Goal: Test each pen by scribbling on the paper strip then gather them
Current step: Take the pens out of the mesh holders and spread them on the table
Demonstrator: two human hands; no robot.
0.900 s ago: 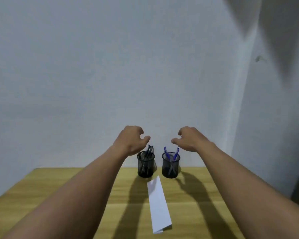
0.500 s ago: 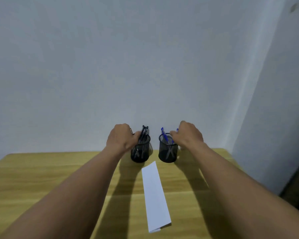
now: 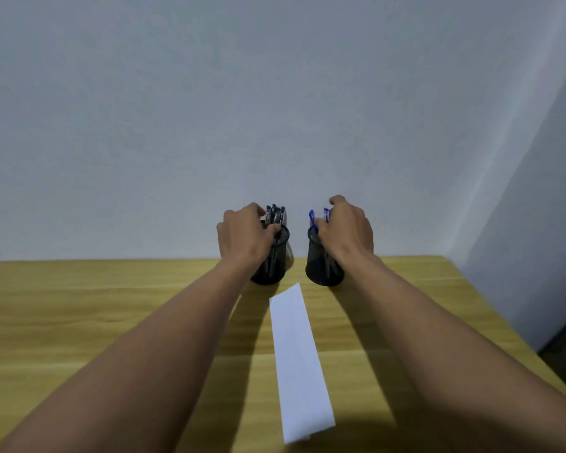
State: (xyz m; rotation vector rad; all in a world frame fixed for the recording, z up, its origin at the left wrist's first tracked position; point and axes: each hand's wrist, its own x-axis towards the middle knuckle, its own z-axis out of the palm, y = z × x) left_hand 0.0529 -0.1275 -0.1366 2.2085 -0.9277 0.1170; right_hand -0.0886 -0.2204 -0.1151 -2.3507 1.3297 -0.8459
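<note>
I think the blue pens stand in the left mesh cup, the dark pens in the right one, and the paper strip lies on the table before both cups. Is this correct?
Not quite: the pens are swapped. The head view shows the blue pens in the right mesh cup and the dark pens in the left mesh cup. The paper strip does lie on the table before both cups.

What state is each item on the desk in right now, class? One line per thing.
Left pen cup: upright, holding dark pens, gripped by left hand.
Right pen cup: upright, holding blue pens, right hand on it.
Paper strip: flat, unmarked.
</note>
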